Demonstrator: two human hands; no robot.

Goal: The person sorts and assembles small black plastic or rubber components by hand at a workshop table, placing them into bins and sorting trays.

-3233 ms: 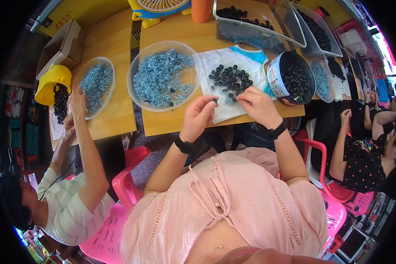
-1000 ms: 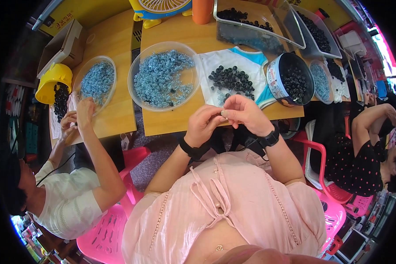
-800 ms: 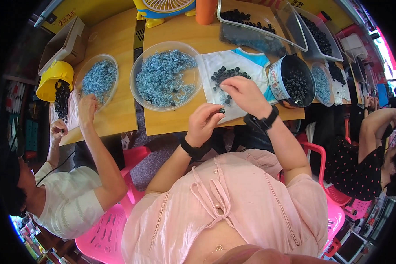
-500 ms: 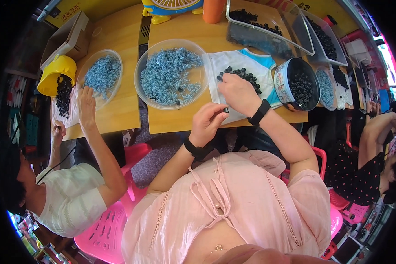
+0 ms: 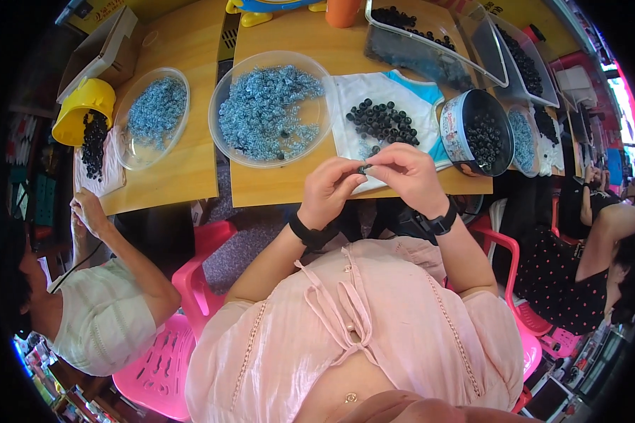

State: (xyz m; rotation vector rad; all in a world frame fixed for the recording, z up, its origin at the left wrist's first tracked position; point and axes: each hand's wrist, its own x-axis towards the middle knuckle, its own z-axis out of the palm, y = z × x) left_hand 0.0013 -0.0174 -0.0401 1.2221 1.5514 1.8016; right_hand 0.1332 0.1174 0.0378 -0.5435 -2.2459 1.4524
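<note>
Fingertip to fingertip, my two hands meet just over the table's front edge. My left hand (image 5: 329, 189) pinches a small round black piece (image 5: 363, 169) between thumb and fingers. My right hand (image 5: 414, 178) is also closed, its fingertips at that same piece; whether it holds a second part is hidden. Behind them, a heap of black bead-like pieces (image 5: 382, 121) lies on a white cloth with blue trim (image 5: 347, 86). A round clear tray (image 5: 316, 116) to the left holds small translucent blue pieces (image 5: 261, 106). A tub (image 5: 453, 130) of black pieces lies tipped toward me at right.
Clear bins (image 5: 416, 44) with black pieces stand at the back right, near an orange cup (image 5: 342, 13). On the left, a co-worker (image 5: 106, 303) sits by a tipped yellow bucket (image 5: 85, 113) and an oval tray (image 5: 137, 151). Another person (image 5: 564, 275) sits at right.
My right hand has left the black heap and come down to my left hand's fingertips, uncovering the heap. At left, the co-worker's raised hand has dropped from the tray toward the table edge.
</note>
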